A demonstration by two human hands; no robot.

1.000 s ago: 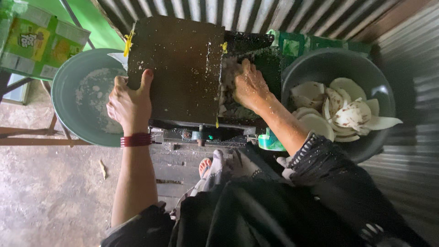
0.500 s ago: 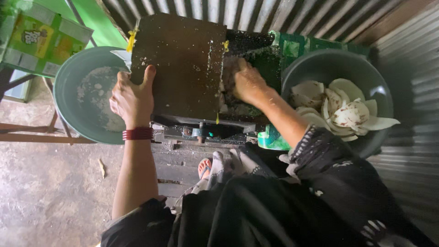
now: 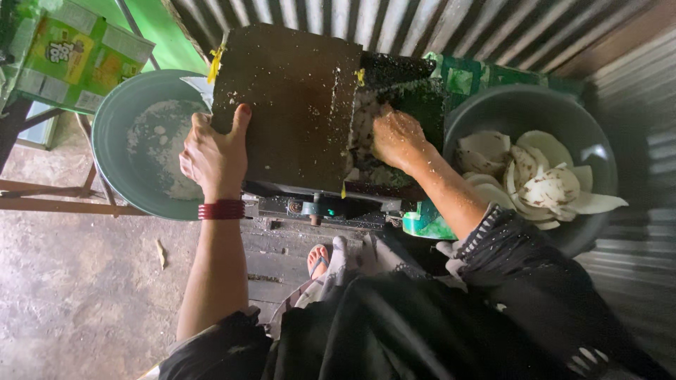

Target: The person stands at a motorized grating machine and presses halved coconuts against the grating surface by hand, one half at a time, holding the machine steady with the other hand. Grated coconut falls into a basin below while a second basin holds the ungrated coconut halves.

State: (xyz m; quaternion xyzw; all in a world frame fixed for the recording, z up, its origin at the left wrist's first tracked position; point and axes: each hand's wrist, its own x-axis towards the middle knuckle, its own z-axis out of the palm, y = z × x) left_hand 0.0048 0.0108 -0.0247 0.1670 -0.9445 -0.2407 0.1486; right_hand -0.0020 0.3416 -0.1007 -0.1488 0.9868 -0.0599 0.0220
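Work piece: the right hand is pressing something pale, most likely a coconut piece, into the feed opening of the grating machine; the piece itself is hidden under the fingers, so its shape cannot be told.
Location of work piece: at the machine's right side, just beside the dark cover plate, between the two basins.
Right grip: fingers are curling down and closing over the fed piece, palm facing the opening.
Left grip: the left hand is bracing the cover plate, thumb lying over its face and fingers wrapping its left edge; it is holding the plate, nothing loose.
Step in hand (judgement): feeding and grating appear to be under way, one hand steadying the housing while the other is pushing stock in.
Next move calls for (judgement): steady downward pressure, fingertips kept clear of the opening, and the brace kept firm.
Look of machine: dark, worn, and flecked with white shreds; yellow ties are showing at its upper corners.
Output side: the green basin at left is holding a thin layer of white gratings.
Supply side: the grey basin at right is holding white coconut pieces, curved and stacked loosely.
Surroundings: red bangles are sitting on the left wrist; corrugated metal wall is standing behind.
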